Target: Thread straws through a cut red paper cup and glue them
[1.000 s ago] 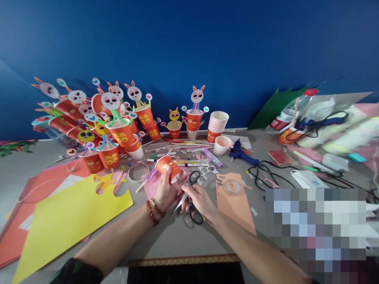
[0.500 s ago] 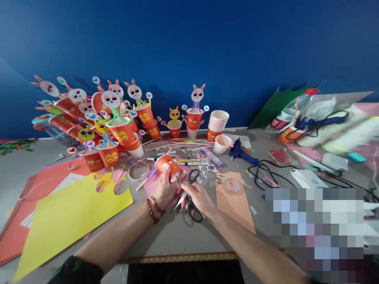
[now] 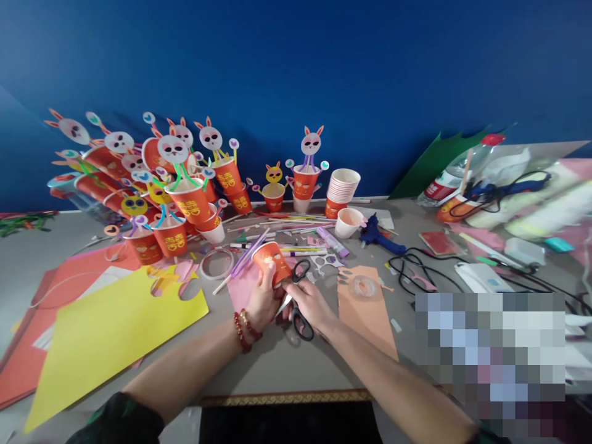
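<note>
An orange paper cup [image 3: 272, 259] lies tilted in my left hand [image 3: 263, 302], whose thumb presses on its side. My right hand [image 3: 308, 305] is closed round black-handled scissors [image 3: 303, 324], with the blades pointing down and left between the hands. The right fingertips meet the base end of the cup, and the spot where they touch is hidden. Pink paper [image 3: 238, 290] lies under and left of the cup.
Decorated rabbit cups [image 3: 189, 203] crowd the back left. Stacked cups [image 3: 343, 188], a white cup [image 3: 348, 223] and a blue glue gun [image 3: 379, 237] stand behind. Yellow card [image 3: 120, 327] lies left, orange card [image 3: 365, 320] right, tape [image 3: 217, 264] nearer the middle, black cables [image 3: 416, 271] farther right.
The cup has turned and shifted slightly to the right, showing more of its side. My right fingertips are now closer against its base end. The scissors stay in my right hand.
</note>
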`<state>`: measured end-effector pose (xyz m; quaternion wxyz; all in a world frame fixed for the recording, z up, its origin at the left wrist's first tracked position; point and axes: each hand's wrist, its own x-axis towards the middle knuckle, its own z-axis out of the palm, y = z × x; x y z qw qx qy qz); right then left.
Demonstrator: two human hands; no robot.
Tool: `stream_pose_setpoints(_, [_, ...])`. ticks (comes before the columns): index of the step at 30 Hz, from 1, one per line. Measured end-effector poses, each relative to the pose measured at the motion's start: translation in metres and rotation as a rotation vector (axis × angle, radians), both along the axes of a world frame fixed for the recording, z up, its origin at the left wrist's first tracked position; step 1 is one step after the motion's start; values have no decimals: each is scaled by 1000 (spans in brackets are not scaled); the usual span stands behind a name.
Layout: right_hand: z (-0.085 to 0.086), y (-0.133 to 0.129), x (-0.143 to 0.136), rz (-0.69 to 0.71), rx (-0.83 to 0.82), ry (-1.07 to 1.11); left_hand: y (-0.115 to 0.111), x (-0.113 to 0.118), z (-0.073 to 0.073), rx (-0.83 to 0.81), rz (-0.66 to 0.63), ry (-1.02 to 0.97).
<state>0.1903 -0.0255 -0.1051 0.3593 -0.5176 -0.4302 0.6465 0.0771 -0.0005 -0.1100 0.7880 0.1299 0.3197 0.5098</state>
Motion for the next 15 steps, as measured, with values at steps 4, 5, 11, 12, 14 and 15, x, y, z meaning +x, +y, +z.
stream_pose_setpoints(4, [1, 0, 0, 0, -7, 11, -2, 0, 3, 7, 12, 21])
stream_pose_setpoints(5, [1, -1, 1, 3, -8, 15, -2, -1, 3, 4, 5, 24])
stream_pose_setpoints(11, [2, -5, 5, 30, 2, 18, -3, -7, 10, 96, -72, -7])
stream_pose_setpoints(12, [2, -5, 7, 30, 10, 10, -3, -7, 11, 101, -88, -13])
stream_pose_setpoints(14, [3, -4, 10, 30, 36, -12, -4, -8, 13, 88, -93, -22])
stream_pose_setpoints(15, [3, -3, 12, 33, 52, -25, -4, -8, 13, 75, -89, -28])
